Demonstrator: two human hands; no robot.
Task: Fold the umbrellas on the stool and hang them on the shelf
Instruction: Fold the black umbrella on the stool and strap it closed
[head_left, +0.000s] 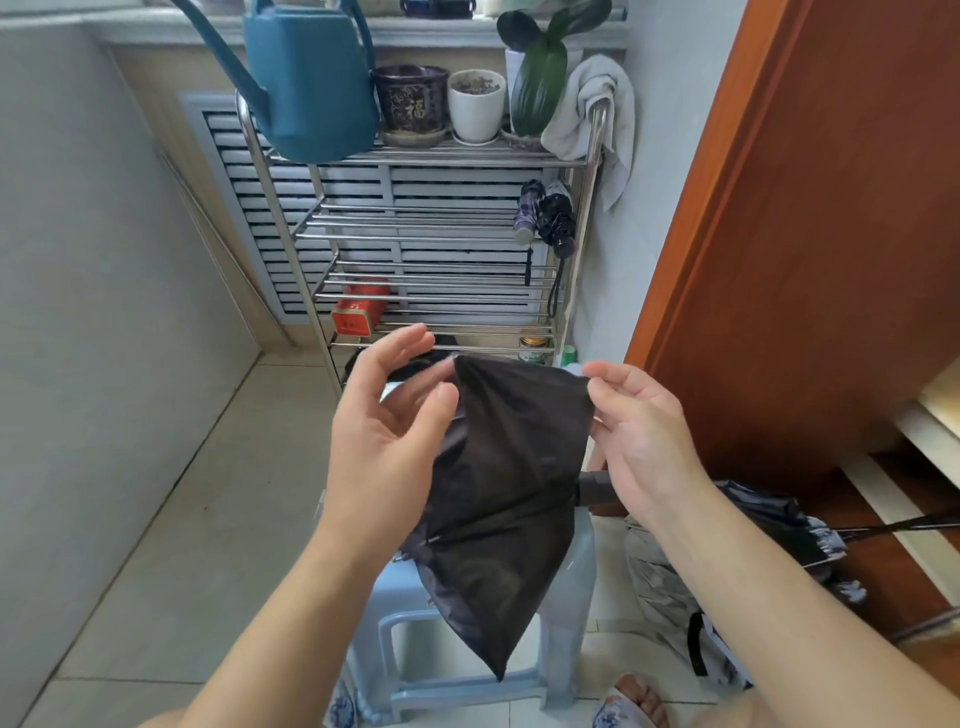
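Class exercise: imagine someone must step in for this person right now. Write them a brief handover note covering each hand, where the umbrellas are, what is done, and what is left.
Left hand: pinches the top edge of the black umbrella canopy.
Right hand: pinches the same edge further right, stretching a panel flat.
Black umbrella: held above the blue stool, collapsed but not yet rolled or strapped.
Done: two folded umbrellas already hang at the right side of the metal shelf.
Left: pleat and wrap this canopy, hang it on the shelf. Another unfolded umbrella lies on the floor to the right; it probably needs folding as well.
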